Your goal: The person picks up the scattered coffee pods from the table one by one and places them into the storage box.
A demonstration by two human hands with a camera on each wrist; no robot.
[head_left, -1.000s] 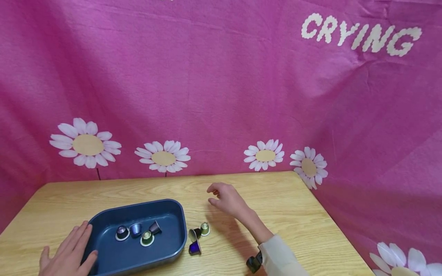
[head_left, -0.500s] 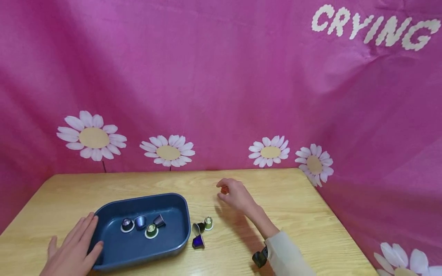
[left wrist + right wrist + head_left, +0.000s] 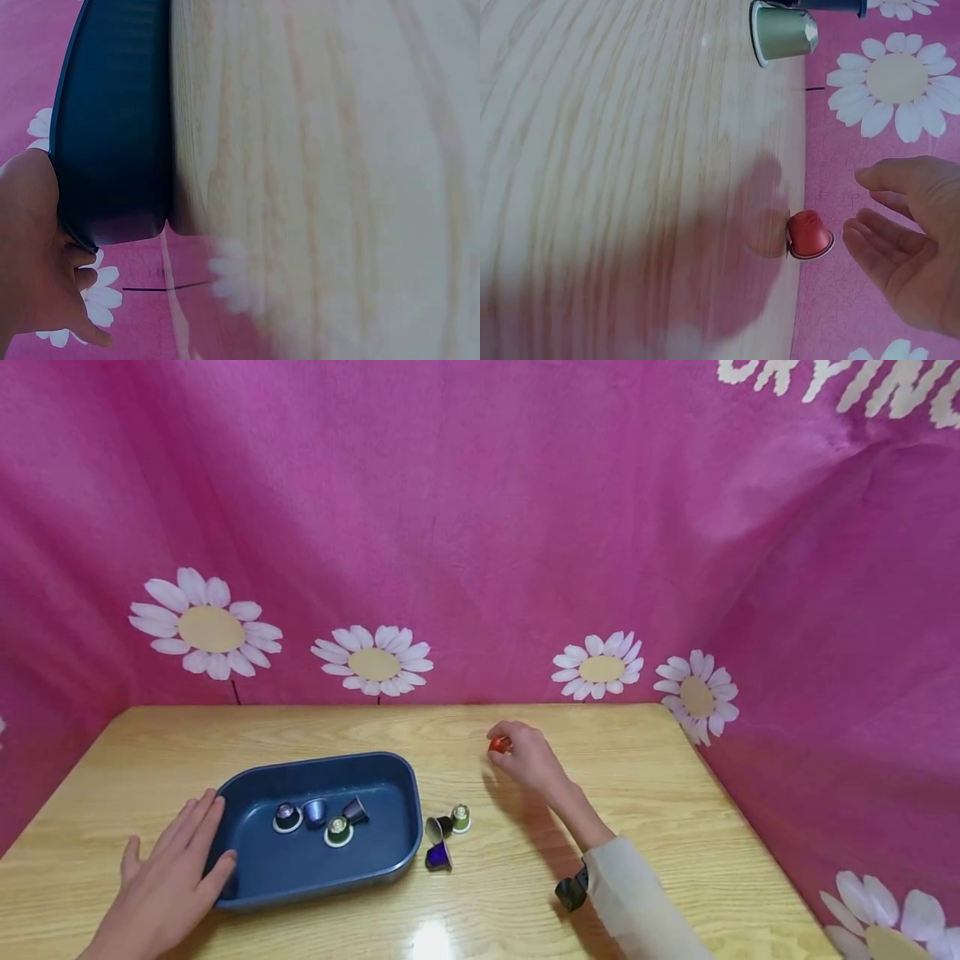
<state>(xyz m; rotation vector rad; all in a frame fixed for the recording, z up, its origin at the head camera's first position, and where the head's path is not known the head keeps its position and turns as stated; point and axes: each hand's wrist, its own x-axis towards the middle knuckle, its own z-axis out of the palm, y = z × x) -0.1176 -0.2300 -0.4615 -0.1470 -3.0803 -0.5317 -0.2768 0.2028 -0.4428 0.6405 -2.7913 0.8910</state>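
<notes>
My left hand (image 3: 168,868) rests at the left end of a dark blue tray (image 3: 322,887), straight fingers along its rim and thumb over the inner side. The wrist view shows this hand (image 3: 37,240) against the tray's wall (image 3: 112,127). Far back on the table, my right hand (image 3: 528,758) surrounds a red coffee capsule (image 3: 498,744) with spread thumb and fingers. A gap separates that capsule (image 3: 809,235) from the fingertips in the right wrist view; it lies tilted on the wood. Inside the tray are several capsules: purple (image 3: 287,816), blue (image 3: 315,812), green (image 3: 338,830) and dark grey (image 3: 356,810).
Right of the tray lie three more capsules close together: a black one (image 3: 444,825) with its lid showing, a pale green one (image 3: 461,817) and a violet-blue one (image 3: 438,857). A pink cloth (image 3: 480,527) with daisies hangs behind the wooden table (image 3: 540,893).
The view has tilted down a little. My right hand has shifted slightly right, and the red capsule, unseen at first, now shows between thumb and fingers. My left hand stays on the tray.
</notes>
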